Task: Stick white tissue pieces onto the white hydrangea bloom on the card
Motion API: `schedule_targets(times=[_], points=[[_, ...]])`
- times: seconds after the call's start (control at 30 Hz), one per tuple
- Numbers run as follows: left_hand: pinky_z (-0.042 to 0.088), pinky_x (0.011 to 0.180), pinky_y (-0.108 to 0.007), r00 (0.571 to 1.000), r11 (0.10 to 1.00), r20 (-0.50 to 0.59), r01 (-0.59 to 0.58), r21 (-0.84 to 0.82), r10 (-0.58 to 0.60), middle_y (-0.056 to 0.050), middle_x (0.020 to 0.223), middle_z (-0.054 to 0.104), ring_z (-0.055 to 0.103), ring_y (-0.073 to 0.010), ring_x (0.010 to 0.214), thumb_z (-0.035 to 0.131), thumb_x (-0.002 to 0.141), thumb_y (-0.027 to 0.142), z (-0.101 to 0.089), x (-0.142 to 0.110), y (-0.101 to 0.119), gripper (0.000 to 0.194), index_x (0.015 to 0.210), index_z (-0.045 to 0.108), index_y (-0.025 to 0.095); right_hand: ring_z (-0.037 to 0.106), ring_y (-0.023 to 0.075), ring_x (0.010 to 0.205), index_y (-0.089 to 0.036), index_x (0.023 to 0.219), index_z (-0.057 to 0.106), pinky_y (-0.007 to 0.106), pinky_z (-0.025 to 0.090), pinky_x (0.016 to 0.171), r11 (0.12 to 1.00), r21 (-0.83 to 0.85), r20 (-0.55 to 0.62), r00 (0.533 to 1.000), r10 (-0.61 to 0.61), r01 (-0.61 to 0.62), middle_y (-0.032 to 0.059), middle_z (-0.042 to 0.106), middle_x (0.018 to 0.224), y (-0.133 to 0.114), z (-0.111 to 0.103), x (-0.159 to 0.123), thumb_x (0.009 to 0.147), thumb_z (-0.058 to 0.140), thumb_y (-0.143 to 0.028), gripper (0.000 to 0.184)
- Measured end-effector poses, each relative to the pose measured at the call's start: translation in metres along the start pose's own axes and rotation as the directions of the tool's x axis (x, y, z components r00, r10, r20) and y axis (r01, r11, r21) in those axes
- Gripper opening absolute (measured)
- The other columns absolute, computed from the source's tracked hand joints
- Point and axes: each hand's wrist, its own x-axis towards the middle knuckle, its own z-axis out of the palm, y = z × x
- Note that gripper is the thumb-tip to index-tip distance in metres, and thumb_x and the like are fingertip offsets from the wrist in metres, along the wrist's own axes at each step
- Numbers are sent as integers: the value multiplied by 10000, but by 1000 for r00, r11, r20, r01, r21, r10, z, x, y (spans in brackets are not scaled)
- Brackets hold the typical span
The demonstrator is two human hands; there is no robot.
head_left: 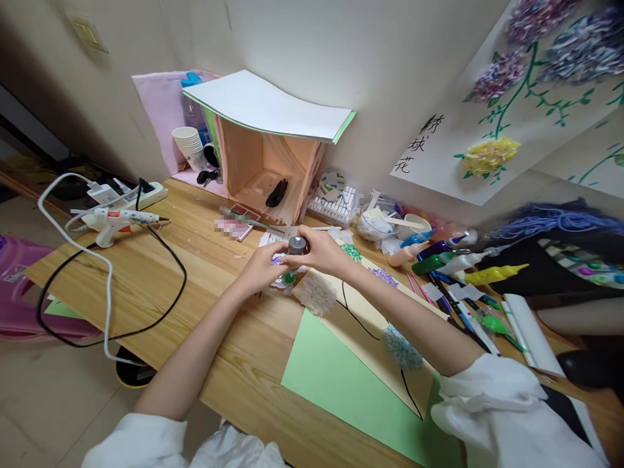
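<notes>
Over the middle of the table, both hands meet around a small cylinder with a grey top (297, 245); its lower part is hidden by fingers. My left hand (263, 266) has its fingers closed on the near left side. On the right side, my right hand (319, 250) also grips it, thumb against the cylinder. Just below lies something clear and green (287, 279), too small to name. A cream sheet (355, 312) bearing a whitish flower (316, 292), a blue flower (402, 346) and drawn black stems lies to the right, on green paper (331, 390).
A glue gun (121, 220) with looping cables (185, 273) sits at the left. Behind stands an open peach box (253, 156) under a stack of paper (268, 104). Paint bottles (441, 261) and pens (463, 312) crowd the right side. Paper cups (188, 146) stand back left.
</notes>
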Motion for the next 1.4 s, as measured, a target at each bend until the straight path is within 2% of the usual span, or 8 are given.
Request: schedule_targets(times=[0.23,0.4,0.6,0.97,1.23,1.4], points=[[428,675,-219,999,1000,-41,-15,6,16,9,793,656,574,-140,740,490,678,108,3,-3,-6,169,763,633,138,367,106,587,-211,649,348,231,244,545,995,77,-22,998,-58,59,-60,398,613,5,8,6,714,678,-482,432],[422,674,-227,996,999,-87,24,42,-20,9,769,649,565,-145,723,502,658,132,5,-5,-6,180,780,633,142,376,106,602,-206,667,370,231,248,552,991,99,24,996,-87,85,-54,414,639,5,9,6,744,650,-478,398],[422,648,-223,996,999,-85,32,13,-31,16,739,629,557,-143,708,505,654,147,8,-6,-7,173,780,623,148,321,96,583,-215,648,297,232,220,543,994,60,48,994,-99,96,-66,342,616,8,9,4,735,655,-480,454],[424,644,-220,996,999,-83,32,-6,-32,13,771,646,561,-136,706,486,641,102,7,-6,-2,219,798,635,137,334,95,588,-212,644,322,227,242,554,989,120,-5,996,-88,88,-68,359,617,6,7,5,698,682,-423,421],[451,823,-274,995,999,-99,22,-35,-25,-28,967,688,605,-187,899,566,713,186,8,-4,-5,253,948,652,151,331,95,574,-214,642,307,235,223,537,995,96,-51,998,-22,27,-68,345,605,4,5,7,695,658,-487,447],[455,825,-280,997,999,-82,12,-34,-15,-31,961,691,607,-185,885,529,713,159,9,-4,-6,266,948,653,149,326,97,581,-211,639,330,236,226,540,996,81,-34,999,-27,30,-66,352,607,6,7,7,706,651,-487,428]])
